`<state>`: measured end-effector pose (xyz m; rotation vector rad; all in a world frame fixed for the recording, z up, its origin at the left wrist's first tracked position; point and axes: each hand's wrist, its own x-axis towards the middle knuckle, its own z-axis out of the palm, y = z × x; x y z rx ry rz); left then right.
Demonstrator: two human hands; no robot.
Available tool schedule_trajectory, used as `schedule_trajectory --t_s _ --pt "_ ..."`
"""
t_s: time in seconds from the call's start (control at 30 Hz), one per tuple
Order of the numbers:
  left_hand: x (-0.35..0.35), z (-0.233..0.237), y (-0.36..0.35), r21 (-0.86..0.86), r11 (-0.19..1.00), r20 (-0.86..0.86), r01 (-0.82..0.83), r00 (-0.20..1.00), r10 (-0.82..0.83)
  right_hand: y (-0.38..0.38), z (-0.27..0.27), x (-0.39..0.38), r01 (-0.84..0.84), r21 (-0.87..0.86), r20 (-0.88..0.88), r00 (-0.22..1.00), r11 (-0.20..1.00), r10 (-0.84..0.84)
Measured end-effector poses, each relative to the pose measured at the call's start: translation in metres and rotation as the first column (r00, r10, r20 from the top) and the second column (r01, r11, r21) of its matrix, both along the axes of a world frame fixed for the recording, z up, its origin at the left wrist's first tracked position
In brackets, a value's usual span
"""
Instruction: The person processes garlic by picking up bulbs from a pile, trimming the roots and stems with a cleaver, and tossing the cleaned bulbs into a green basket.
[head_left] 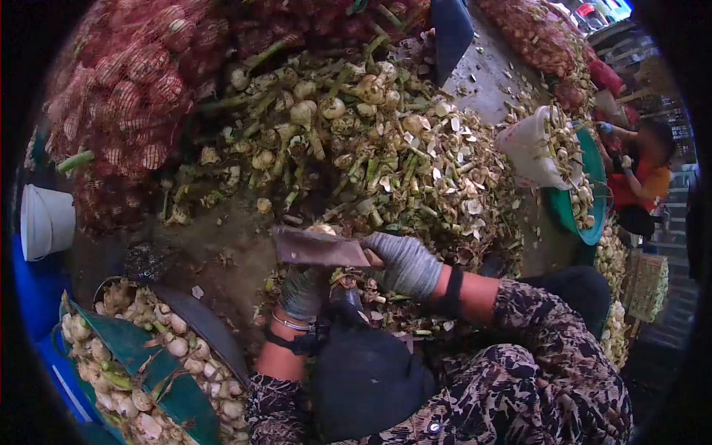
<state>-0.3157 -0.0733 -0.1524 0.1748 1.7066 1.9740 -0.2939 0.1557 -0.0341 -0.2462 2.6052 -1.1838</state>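
Note:
My right hand (406, 263), in a grey knitted glove, is wrapped round the handle of a cleaver (319, 248). Its broad blade points left and lies across the view above my left hand. My left hand (301, 292), gloved too, reaches up beneath the blade, which hides most of its fingers. Just past the blade's far edge shows the pale top of a garlic bulb (323, 229), which my left hand appears to grip. Beyond my hands spreads a heap of garlic bulbs with stalks (319, 122), mixed with cut stems and pale trimmings.
Red mesh sacks (126, 111) of bulbs stand at the back left. A white bucket (48, 221) and a green basket (133, 348) of trimmed bulbs are at left. At right, a white tub (530, 148) leans over a green basin (593, 159); a person (649, 174) sits beyond.

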Motion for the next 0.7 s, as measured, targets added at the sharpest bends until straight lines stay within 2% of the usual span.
schedule_trajectory --t_s 0.03,0.1,0.13,0.17,0.23,0.27,0.33,0.43,0.5,0.6,0.67,0.7 --pt "0.002 -0.002 -0.004 -0.001 1.0 0.003 0.003 1.0 -0.003 0.003 0.009 -0.005 0.003 -0.001 0.003 1.0 1.0 -0.003" --pt "0.006 -0.006 -0.012 0.353 0.935 0.229 0.026 0.967 -0.113 0.011 0.023 -0.011 -0.2 0.265 0.089 0.979 0.943 0.182" --pt "0.008 -0.01 -0.011 0.357 0.934 0.227 0.032 0.966 -0.12 0.015 0.031 -0.009 -0.204 0.259 0.004 0.978 0.944 0.211" --pt "0.011 -0.016 -0.011 0.26 0.964 0.173 0.047 0.98 -0.094 0.015 0.036 -0.01 -0.2 0.262 0.004 0.979 0.944 0.206" --pt "0.017 -0.023 -0.01 0.057 0.997 0.06 0.05 0.997 -0.054 0.017 0.042 -0.013 -0.292 0.348 0.071 0.956 0.891 0.286" --pt "0.019 -0.027 -0.011 0.036 0.999 0.048 0.04 0.998 -0.042 0.016 0.04 -0.011 -0.292 0.348 0.073 0.956 0.891 0.285" --pt "0.019 -0.02 -0.013 0.072 0.997 0.08 0.018 0.997 -0.024 0.015 0.035 -0.009 -0.305 0.297 0.045 0.951 0.905 0.306" --pt "0.021 -0.011 -0.018 0.173 0.985 0.148 0.002 0.989 -0.029 0.01 0.034 -0.007 -0.343 0.31 0.1 0.939 0.887 0.329" --pt "0.023 -0.01 -0.022 0.174 0.985 0.152 -0.001 0.988 -0.025 0.009 0.032 -0.006 -0.349 0.325 0.096 0.937 0.879 0.337" --pt "0.031 -0.023 -0.03 0.011 0.999 0.051 0.038 0.998 -0.039 0.006 0.029 -0.008 -0.365 0.369 0.11 0.93 0.855 0.35" --pt "0.034 -0.043 -0.047 -0.257 0.957 -0.143 0.134 0.974 -0.174 0.008 0.025 -0.01 -0.371 0.4 0.134 0.928 0.838 0.347" --pt "0.03 -0.042 -0.051 -0.411 0.894 -0.235 0.179 0.926 -0.294 0.011 0.02 -0.013 -0.371 0.394 0.135 0.928 0.841 0.346"
